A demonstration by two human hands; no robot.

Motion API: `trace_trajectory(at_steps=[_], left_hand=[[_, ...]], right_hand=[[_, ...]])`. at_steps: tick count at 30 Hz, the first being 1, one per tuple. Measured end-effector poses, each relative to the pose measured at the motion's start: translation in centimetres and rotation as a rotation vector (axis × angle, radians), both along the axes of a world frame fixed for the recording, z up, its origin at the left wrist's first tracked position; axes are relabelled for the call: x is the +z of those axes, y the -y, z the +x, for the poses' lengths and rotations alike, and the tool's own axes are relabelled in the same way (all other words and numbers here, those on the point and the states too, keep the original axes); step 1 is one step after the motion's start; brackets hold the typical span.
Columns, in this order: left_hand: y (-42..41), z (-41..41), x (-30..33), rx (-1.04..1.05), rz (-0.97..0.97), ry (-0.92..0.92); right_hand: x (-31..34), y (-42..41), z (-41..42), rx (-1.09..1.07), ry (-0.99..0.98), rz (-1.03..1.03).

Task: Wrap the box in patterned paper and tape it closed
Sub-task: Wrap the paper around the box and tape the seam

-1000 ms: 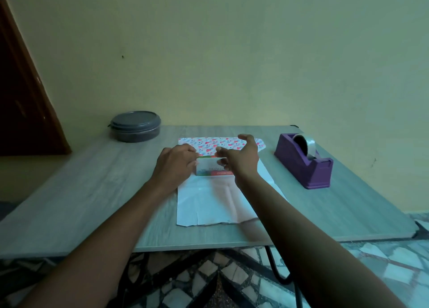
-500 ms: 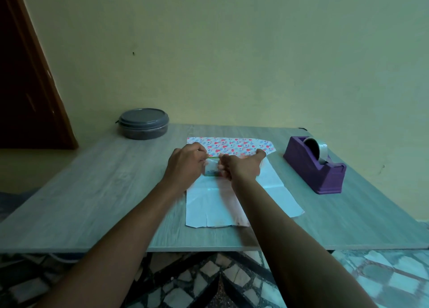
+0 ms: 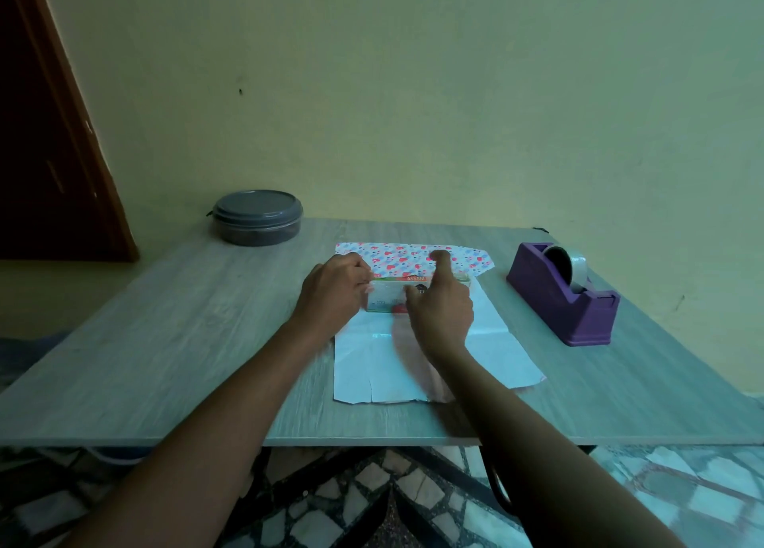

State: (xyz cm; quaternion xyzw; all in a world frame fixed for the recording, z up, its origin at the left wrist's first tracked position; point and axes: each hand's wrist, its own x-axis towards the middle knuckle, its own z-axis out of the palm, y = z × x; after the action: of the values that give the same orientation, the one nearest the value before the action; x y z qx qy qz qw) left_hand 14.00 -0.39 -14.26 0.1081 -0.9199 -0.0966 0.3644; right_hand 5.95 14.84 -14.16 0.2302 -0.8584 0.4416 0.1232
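Note:
A small printed box [image 3: 386,295] lies on a sheet of wrapping paper [image 3: 372,365] in the middle of the table. The paper shows its white underside; its far flap [image 3: 407,256] is turned over and shows pink and blue hearts. My left hand [image 3: 335,289] grips the box's left end with curled fingers. My right hand [image 3: 444,303] rests on the box's right half, thumb on its front face and index finger stretched over the top toward the patterned flap. The box's right end is hidden behind that hand.
A purple tape dispenser [image 3: 564,299] with a clear roll stands right of the paper. A grey lidded round container [image 3: 257,221] sits at the far left corner of the grey wooden table [image 3: 165,340]. A dark door stands at the left; tiled floor lies below the near edge.
My right hand has opened from a close grip at the box's middle and slid right, uncovering the box's front. The left hand stays on the left end.

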Motion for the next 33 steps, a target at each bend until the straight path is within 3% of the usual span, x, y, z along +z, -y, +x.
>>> trace_trajectory(at_steps=[4, 8, 13, 16, 20, 24, 27, 29, 33], left_hand=[[0.1, -0.1, -0.1, -0.005, 0.021, -0.004], [0.2, 0.0, -0.1, -0.013, 0.015, 0.0], [0.2, 0.1, 0.2, 0.0, 0.041, 0.042], [-0.2, 0.3, 0.8, 0.043, 0.068, 0.089], [-1.7, 1.0, 0.8, 0.112, -0.036, 0.128], [-4.1, 2.7, 0.7, -0.086, 0.037, 0.097], [-6.2, 4.6, 0.4, -0.263, 0.143, 0.403], [-7.4, 5.7, -0.1, -0.279, 0.031, 0.599], [-7.9, 7.0, -0.2, -0.262, 0.022, 0.627]], right_hand=[[0.1, 0.9, -2.2, 0.165, -0.41, 0.101], [0.3, 1.1, -4.1, 0.299, -0.392, 0.376], [0.8, 1.0, -4.7, 0.323, -0.602, 0.516], [1.8, 0.4, -4.6, 0.386, -0.546, 0.545], [1.0, -2.9, -4.1, 0.398, -0.592, 0.367], [0.1, -7.4, -3.9, 0.547, -0.468, 0.342], [0.1, -10.7, -3.5, 0.69, -0.344, 0.42], [0.4, -12.8, -3.0, 0.736, -0.277, 0.511], [0.5, -15.6, -2.6, 0.765, -0.277, 0.647]])
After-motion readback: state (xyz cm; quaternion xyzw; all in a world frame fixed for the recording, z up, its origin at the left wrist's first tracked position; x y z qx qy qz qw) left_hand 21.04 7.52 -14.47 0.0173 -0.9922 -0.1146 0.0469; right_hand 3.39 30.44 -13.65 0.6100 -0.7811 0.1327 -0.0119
